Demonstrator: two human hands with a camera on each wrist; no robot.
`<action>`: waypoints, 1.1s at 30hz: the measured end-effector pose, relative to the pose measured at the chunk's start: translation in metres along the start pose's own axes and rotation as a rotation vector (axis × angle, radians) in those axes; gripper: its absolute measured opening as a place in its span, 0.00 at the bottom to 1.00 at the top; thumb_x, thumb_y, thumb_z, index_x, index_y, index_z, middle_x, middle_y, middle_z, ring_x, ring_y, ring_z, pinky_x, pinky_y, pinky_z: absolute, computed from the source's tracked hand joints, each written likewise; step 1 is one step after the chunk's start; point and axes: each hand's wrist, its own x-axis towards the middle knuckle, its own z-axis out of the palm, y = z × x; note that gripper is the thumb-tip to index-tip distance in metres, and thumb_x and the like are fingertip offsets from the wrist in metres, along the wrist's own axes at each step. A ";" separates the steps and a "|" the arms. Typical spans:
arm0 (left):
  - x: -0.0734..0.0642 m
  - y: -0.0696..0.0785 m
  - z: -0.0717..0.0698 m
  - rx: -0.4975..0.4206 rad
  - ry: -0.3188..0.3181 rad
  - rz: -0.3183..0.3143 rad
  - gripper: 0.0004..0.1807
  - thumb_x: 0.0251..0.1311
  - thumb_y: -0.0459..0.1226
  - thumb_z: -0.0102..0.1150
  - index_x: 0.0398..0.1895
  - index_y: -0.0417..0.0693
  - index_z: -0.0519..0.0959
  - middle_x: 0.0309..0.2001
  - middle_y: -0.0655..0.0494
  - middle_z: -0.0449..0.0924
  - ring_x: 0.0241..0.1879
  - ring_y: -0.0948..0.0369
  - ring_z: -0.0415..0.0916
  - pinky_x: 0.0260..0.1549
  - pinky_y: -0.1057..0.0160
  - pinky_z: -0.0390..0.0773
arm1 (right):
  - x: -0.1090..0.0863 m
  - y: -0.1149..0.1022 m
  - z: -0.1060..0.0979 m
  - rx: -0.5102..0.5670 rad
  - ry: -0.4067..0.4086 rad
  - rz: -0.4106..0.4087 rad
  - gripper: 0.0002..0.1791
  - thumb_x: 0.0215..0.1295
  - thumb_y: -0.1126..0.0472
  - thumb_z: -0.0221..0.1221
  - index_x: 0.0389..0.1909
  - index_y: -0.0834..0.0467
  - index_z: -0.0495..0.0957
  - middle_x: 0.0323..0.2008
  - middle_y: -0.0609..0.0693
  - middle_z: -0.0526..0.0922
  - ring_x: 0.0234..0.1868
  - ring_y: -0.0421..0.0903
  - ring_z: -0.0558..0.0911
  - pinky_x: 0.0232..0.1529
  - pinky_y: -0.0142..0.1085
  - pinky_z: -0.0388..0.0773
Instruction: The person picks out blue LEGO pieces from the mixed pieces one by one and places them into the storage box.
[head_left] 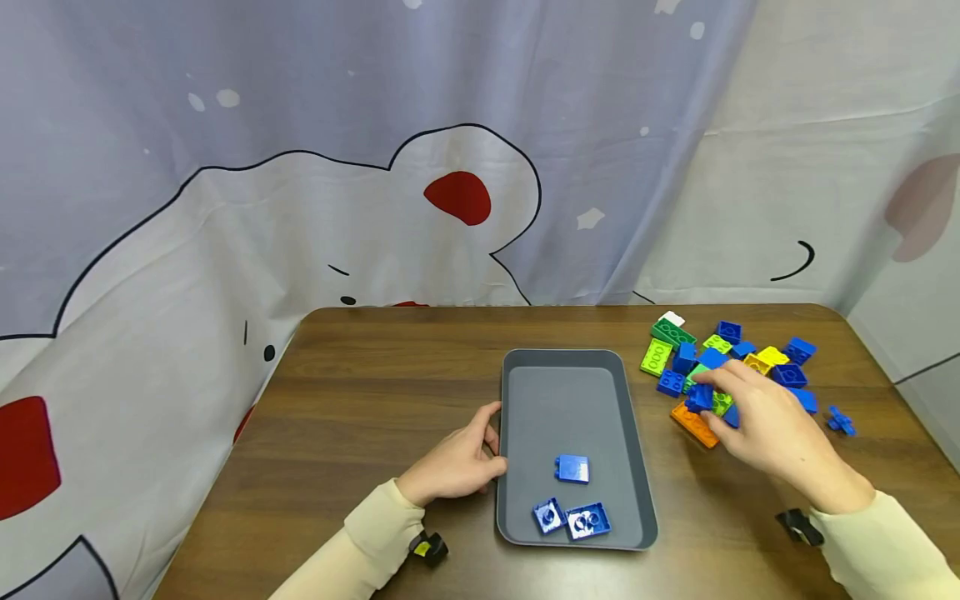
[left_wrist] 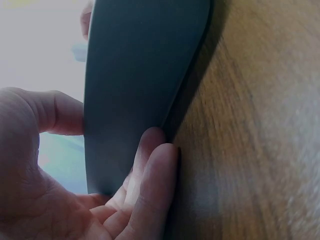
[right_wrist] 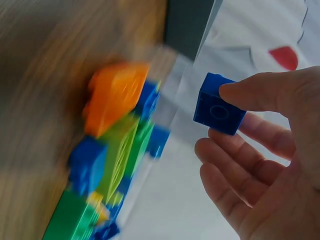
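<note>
My left hand (head_left: 456,460) holds the left side of the grey tray (head_left: 562,408). In the left wrist view its thumb meets the rim and other fingers lie against the outer wall (left_wrist: 140,75). Three blue bricks lie inside: one with its smooth side up (head_left: 573,468), a small one (head_left: 548,516) and a larger one (head_left: 588,522) showing their hollow undersides. My right hand (head_left: 780,433) pinches a small blue brick (right_wrist: 217,105) between thumb and fingers, raised above the brick pile. Part of that pile is hidden behind this hand.
Blue, green and yellow bricks crowd the table's right side, with an orange brick (head_left: 694,425) at the near edge and a white piece (head_left: 672,318) at the back. A blue cross-shaped piece (head_left: 841,421) lies apart at right. A printed curtain (head_left: 337,225) hangs behind the wooden table (head_left: 360,400).
</note>
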 end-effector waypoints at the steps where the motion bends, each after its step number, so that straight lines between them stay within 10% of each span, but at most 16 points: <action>1: 0.000 0.000 0.000 0.000 0.000 0.003 0.47 0.59 0.39 0.58 0.82 0.48 0.50 0.45 0.56 0.76 0.24 0.62 0.82 0.25 0.61 0.82 | 0.003 -0.006 0.002 0.009 -0.001 -0.014 0.26 0.48 0.65 0.76 0.52 0.59 0.83 0.42 0.51 0.82 0.31 0.45 0.80 0.28 0.38 0.78; 16: 0.000 0.003 0.002 0.009 0.009 0.014 0.48 0.57 0.37 0.60 0.81 0.46 0.51 0.45 0.54 0.76 0.23 0.63 0.81 0.24 0.61 0.81 | 0.015 -0.076 0.034 0.128 -0.107 -0.145 0.25 0.50 0.63 0.77 0.52 0.56 0.84 0.42 0.45 0.81 0.37 0.38 0.79 0.38 0.34 0.84; 33: 0.001 0.000 0.001 0.010 0.007 0.019 0.48 0.58 0.38 0.59 0.82 0.45 0.50 0.46 0.54 0.76 0.24 0.63 0.81 0.24 0.61 0.81 | 0.004 -0.102 0.036 0.140 -0.208 -0.201 0.30 0.53 0.50 0.78 0.57 0.50 0.82 0.47 0.41 0.80 0.44 0.36 0.78 0.46 0.38 0.83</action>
